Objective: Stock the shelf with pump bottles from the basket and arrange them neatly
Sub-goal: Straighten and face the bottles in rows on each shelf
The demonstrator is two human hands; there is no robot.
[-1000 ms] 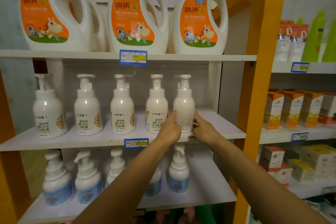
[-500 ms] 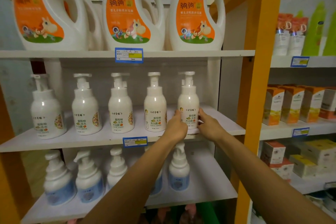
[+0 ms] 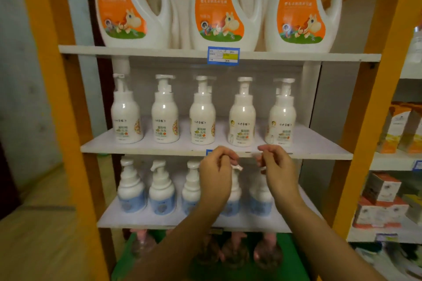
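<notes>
Both hands hang free in front of the middle shelf (image 3: 146, 147): the left hand (image 3: 217, 172) and the right hand (image 3: 277, 170) are loosely curled, fingers half bent, holding nothing and touching no bottle. Behind them, five cream pump bottles (image 3: 202, 113) stand upright in one even row along that shelf, spaced apart, labels mostly facing out, though the two on the left look turned a touch sideways. So by my read this row is filled, with perhaps a small label tweak left. Below, five blue-banded pump bottles (image 3: 161, 191) line the lower shelf (image 3: 118, 221), partly hidden by the forearms. Down at the bottom, over something green (image 3: 294, 255), blurry pink-topped bottles (image 3: 235, 248) show; whether that is the basket I cannot tell, but if so, stock remains to be placed. Up top, three big white jugs (image 3: 222, 4) carry orange labels with a cartoon animal and Chinese characters. A blue and yellow price tag (image 3: 223, 55) sits on the shelf edge, its print too small to read. The cream bottles' labels are Chinese too, and blurred.
</notes>
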